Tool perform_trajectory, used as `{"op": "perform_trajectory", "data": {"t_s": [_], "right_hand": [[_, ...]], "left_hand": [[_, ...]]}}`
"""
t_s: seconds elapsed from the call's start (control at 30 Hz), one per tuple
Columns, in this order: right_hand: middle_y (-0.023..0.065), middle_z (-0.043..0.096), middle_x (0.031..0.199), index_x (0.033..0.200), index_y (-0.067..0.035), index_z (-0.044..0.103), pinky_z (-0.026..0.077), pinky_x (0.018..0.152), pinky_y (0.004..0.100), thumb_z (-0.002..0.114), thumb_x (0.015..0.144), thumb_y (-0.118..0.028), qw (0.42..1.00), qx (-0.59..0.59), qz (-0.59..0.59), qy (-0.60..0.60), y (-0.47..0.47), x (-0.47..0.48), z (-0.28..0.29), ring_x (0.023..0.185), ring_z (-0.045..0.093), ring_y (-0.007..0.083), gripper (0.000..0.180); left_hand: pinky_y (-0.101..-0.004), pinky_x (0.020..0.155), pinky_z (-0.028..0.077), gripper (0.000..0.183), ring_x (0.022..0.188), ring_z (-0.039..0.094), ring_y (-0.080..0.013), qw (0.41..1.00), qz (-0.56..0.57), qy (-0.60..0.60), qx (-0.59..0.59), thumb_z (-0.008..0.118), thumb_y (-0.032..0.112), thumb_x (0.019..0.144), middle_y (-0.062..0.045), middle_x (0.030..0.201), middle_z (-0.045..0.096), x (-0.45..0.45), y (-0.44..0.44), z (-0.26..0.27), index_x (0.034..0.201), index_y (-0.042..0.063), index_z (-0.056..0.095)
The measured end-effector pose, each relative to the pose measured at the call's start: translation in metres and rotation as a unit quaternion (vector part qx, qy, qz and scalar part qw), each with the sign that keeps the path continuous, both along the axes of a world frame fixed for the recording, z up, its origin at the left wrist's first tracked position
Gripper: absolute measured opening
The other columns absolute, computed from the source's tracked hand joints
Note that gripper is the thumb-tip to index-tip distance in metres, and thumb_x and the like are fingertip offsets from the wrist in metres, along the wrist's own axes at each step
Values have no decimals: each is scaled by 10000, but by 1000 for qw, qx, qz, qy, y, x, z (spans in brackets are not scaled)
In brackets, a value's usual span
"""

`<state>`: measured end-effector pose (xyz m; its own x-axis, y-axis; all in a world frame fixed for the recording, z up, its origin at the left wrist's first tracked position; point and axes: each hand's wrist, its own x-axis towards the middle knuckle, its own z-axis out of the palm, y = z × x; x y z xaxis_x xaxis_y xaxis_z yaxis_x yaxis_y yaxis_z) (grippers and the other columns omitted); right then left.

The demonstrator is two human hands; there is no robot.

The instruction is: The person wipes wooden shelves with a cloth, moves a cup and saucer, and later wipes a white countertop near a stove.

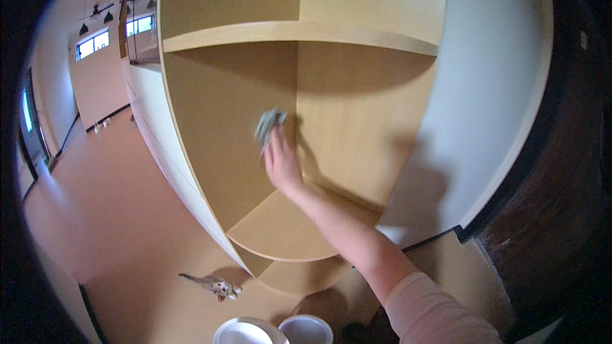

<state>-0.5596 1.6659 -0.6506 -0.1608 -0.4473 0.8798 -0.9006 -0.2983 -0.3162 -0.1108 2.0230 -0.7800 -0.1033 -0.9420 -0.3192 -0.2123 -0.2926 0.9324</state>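
Note:
My right hand [283, 160] reaches into a wooden corner shelf unit and grips a crumpled greyish cloth [270, 125], somewhat blurred. The cloth is at the unit's left inner panel [224, 119], close to the inner corner; whether it touches the panel I cannot tell. Above the hand is a curved shelf [287, 31], and below my forearm lies a rounded lower shelf [287, 234]. My left hand is out of view.
A small kitten [215, 286] is on the floor by the unit's base. Near the bottom edge stand a white round container [246, 332] and a second round container [306, 329]. A pale wall [483, 81] adjoins the unit's right side.

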Motion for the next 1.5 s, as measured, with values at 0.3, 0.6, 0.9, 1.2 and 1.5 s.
{"op": "perform_trajectory", "data": {"t_s": [0.3, 0.6, 0.9, 1.2, 1.5], "right_hand": [[331, 202, 1547, 1517, -82, 328, 176, 1181, 577, 521, 956, -154, 967, -255, -17, -21, -40, 89, 152, 1424, 201, 532, 597], [373, 307, 1463, 1573, -86, 41, 458, 1012, 527, 504, 964, -140, 978, 164, -113, -54, 0, -22, -79, 1233, 479, 507, 767], [136, 696, 1037, 1003, -143, 724, 544, 817, 492, 652, 866, -218, 822, 520, 58, 223, 139, -53, -37, 955, 668, 349, 172], [136, 589, 1221, 1243, -199, 669, 534, 857, 415, 707, 799, -84, 904, -245, -37, 349, 270, -32, 259, 1033, 620, 303, 460], [132, 673, 1036, 1148, -78, 668, 522, 812, 445, 581, 895, -107, 943, -161, -142, 254, 326, -38, 274, 979, 632, 340, 269]], "left_hand": [[-263, 716, 477, 616, 846, 568, -134, 1000, -20, -13, -8, 575, 220, 1013, -105, 990, 630, -8, -4, -9, 1457, -125, 323], [-294, 784, 521, 638, 927, 622, -194, 997, 4, 64, -45, 561, 274, 1021, -185, 1201, 594, -49, -58, -23, 1474, -93, 300], [-413, 674, 541, 412, 797, 678, -298, 971, -57, 210, -99, 562, 298, 996, -137, 955, 702, -116, -143, 45, 1285, 5, 543], [-306, 573, 561, 261, 628, 652, -181, 966, -130, 195, -108, 436, 144, 1015, -125, 904, 672, -198, -222, 70, 1210, -13, 509], [-357, 615, 598, 285, 728, 706, -234, 967, -123, 155, -162, 452, 100, 980, -175, 995, 670, -226, -271, 9, 1231, -29, 491]]}}
